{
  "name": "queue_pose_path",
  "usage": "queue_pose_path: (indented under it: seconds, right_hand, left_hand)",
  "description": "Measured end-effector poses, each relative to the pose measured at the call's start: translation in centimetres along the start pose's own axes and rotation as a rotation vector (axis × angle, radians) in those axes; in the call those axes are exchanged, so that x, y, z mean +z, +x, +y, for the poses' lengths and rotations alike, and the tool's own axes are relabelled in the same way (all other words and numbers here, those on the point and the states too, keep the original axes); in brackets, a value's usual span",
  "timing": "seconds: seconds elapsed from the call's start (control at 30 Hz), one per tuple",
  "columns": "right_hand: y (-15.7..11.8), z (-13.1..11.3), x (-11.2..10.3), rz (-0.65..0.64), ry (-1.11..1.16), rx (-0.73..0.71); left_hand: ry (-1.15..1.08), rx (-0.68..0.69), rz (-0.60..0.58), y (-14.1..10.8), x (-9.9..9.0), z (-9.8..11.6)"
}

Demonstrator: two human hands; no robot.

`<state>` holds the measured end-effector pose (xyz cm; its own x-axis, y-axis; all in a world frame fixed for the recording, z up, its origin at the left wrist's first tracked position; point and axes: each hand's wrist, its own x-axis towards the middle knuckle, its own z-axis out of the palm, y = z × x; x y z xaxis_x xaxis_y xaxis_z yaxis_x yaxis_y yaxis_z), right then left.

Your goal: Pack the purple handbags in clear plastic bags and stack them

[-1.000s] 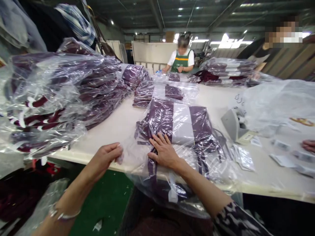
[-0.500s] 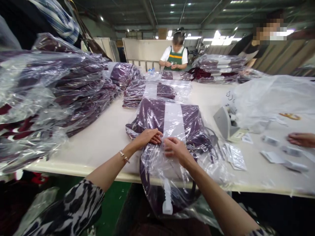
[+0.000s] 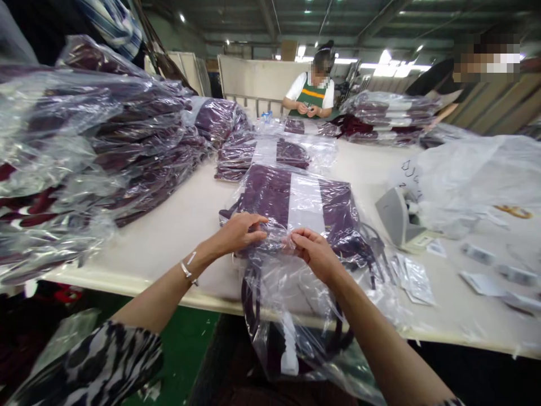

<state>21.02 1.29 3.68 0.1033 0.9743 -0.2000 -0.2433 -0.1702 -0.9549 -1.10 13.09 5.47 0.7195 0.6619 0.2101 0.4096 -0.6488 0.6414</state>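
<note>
I see glossy, crinkled clear plastic wrap (image 3: pixel 274 287) over the purple bag (image 3: pixel 268 194), a smooth, paper-like white band (image 3: pixel 306 197), a smooth pale bench (image 3: pixel 177 237) and a shiny, metal-looking bracelet (image 3: pixel 186 269).

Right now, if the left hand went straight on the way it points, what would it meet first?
Probably the right hand, which seems to pinch clear plastic; depth is unclear, so the left hand might brush plastic first.

- Right hand (image 3: pixel 310 248) pinches clear plastic (image 3: pixel 291 282) over a purple bundle (image 3: pixel 266 192) with a white band (image 3: pixel 306 197), by the table's (image 3: pixel 156 237) near edge.
- Left hand (image 3: pixel 243 231), thumb and fingers apart, is at the bundle's near left corner.
- Dark straps (image 3: pixel 250 299) hang past the near edge.
- Wrapped pile (image 3: pixel 139 135) fills the left side.
- Person (image 3: pixel 310 101) in green apron, far edge.
</note>
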Motion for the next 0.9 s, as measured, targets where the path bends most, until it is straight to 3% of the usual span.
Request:
queue_pose_path:
  seconds: [0.1, 0.17, 0.3, 0.47, 0.63, 0.8, 0.9]
  right_hand:
    - [-1.2, -1.6, 1.8, -0.257, 0.168, 0.06]
    - [-1.2, -2.4, 3.7, -0.363, 0.192, 0.05]
    - [0.3, -1.6, 9.0, -0.361, 0.108, -0.013]
    - [0.3, 3.1, 14.4, -0.257, -0.086, 0.139]
    - [-4.0, 5.3, 14.1, -0.227, 0.034, 0.264]
    - [-8.8, 4.6, 12.7, -0.323, -0.214, 0.113]
    - [-10.1, 4.0, 12.8, -0.48, -0.252, 0.058]
  left_hand:
    - [-0.187, 0.0, -0.174, -2.4, -3.3, 0.7]
    - [-0.315, -0.009, -0.185, -5.0, -5.3, 1.1]
    - [-0.449, -0.109, -0.118, -10.6, -8.2, 0.9]
    - [-0.496, -0.276, 0.009, -15.0, -8.8, -1.1]
    - [-0.511, -0.18, 0.089, -16.5, -8.3, -3.0]
    - [-0.552, -0.103, 0.139, -15.9, -7.5, -2.2]
    - [-0.594, -0.087, 0.048, -14.3, -6.2, -1.1]
